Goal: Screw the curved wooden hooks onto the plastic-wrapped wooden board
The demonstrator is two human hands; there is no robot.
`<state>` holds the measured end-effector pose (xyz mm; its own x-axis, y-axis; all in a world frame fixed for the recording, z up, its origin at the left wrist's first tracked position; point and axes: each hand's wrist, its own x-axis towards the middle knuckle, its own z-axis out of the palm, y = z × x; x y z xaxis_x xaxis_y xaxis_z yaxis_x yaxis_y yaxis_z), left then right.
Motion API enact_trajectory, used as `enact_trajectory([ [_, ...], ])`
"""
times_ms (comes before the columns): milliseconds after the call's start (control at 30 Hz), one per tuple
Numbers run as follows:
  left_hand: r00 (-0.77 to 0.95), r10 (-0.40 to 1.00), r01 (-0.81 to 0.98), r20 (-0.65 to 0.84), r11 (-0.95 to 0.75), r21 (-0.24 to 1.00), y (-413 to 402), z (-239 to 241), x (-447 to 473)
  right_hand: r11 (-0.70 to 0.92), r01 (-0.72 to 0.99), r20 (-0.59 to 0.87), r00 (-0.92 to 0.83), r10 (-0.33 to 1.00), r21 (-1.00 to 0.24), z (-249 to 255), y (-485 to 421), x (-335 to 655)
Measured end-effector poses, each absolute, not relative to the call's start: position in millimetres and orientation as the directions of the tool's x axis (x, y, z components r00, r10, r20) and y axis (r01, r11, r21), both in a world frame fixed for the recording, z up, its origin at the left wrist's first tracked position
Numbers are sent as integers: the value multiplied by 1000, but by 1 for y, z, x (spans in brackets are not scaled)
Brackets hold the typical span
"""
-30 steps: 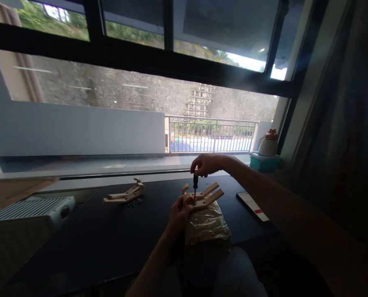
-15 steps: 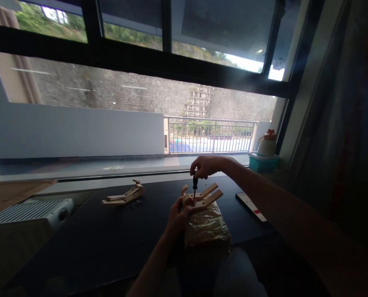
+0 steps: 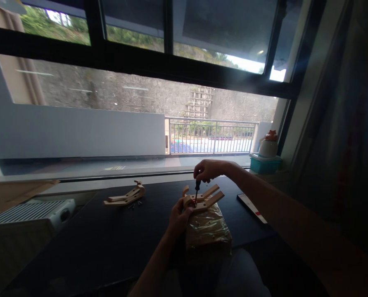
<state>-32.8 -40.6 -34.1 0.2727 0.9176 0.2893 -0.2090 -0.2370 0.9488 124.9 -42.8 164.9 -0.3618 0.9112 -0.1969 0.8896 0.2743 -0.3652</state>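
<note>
Where the right hand [image 3: 209,170] closes over the top of the screwdriver [image 3: 196,192], its fingers are curled tight round the handle and the shaft points straight down. The tip meets the near end of the wooden part [image 3: 204,198], a light-coloured piece with two arms spreading to the right. The left hand [image 3: 179,216] grips that same end from below, fingers wrapped round it, thumb just beside the tip. The part rests on a bag [image 3: 207,232] of clear film with more wooden pieces inside. The bag sits at the near edge of the dark table [image 3: 109,235], directly in front of the person. A second wooden part [image 3: 124,194] lies flat on the table well to the left, with a few loose screws [image 3: 133,204] just beside it. A flat strip [image 3: 252,203] with a red mark lies to the right of the bag. Beyond the table's left corner stands a white heater [image 3: 25,210]. On the sill at far right, a teal box [image 3: 264,163] carries a white pot [image 3: 267,147].
</note>
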Motion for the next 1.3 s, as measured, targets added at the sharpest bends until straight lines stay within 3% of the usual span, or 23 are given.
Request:
enact_trajectory([
  [200, 270, 912, -206, 308, -258, 944, -41, -34, -32, 306, 877, -165, -386, 907, -372, 160, -46, 115],
  [400, 262, 918, -217, 296, -243, 946, -43, -32, -31, 228, 902, -155, -301, 941, -367, 154, -48, 114],
  [633, 285, 912, -212, 295, -241, 947, -44, -30, -32, 320, 888, -216, -401, 890, -330, 167, -43, 117],
  [933, 300, 907, -211, 296, -240, 948, -43, -32, -33, 267, 899, -170, -340, 925, -346, 153, -43, 115],
  [1300, 256, 923, -254, 286, -221, 942, -43, -31, -31, 307, 883, -183, -388, 903, -355, 170, -48, 113],
])
